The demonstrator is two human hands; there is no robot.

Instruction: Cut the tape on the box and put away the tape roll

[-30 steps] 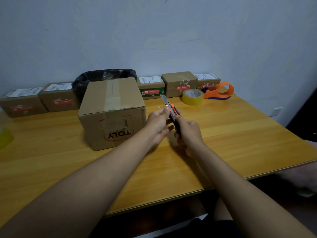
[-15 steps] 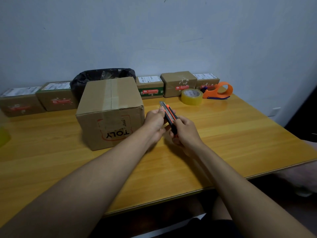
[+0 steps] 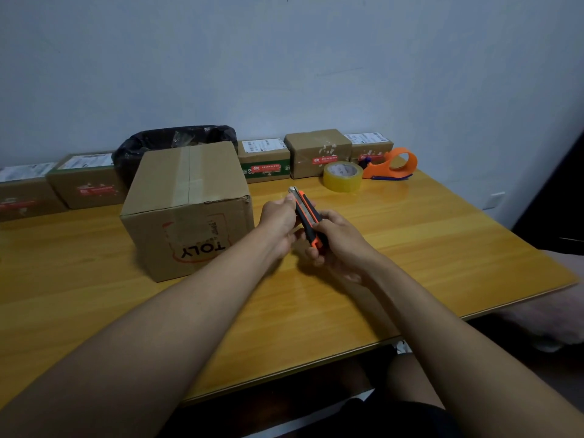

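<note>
A brown cardboard box (image 3: 189,203) with a strip of tape along its top seam stands on the wooden table (image 3: 426,248), left of centre. Just right of the box, both hands hold an orange and black utility knife (image 3: 308,218) above the table. My right hand (image 3: 338,245) grips its handle end; my left hand (image 3: 281,222) pinches the blade end, where only a short metal tip shows. A yellowish clear tape roll (image 3: 342,176) lies flat near the back of the table, beyond the hands.
An orange tape dispenser (image 3: 395,164) sits right of the roll. A black bag-lined bin (image 3: 170,143) stands behind the box. Several small parcels (image 3: 317,151) line the wall. The table's right edge drops off near a dark doorway.
The long blade seen one second ago has slid back into the knife body. Both hands stayed together right of the box, shifting only slightly.
</note>
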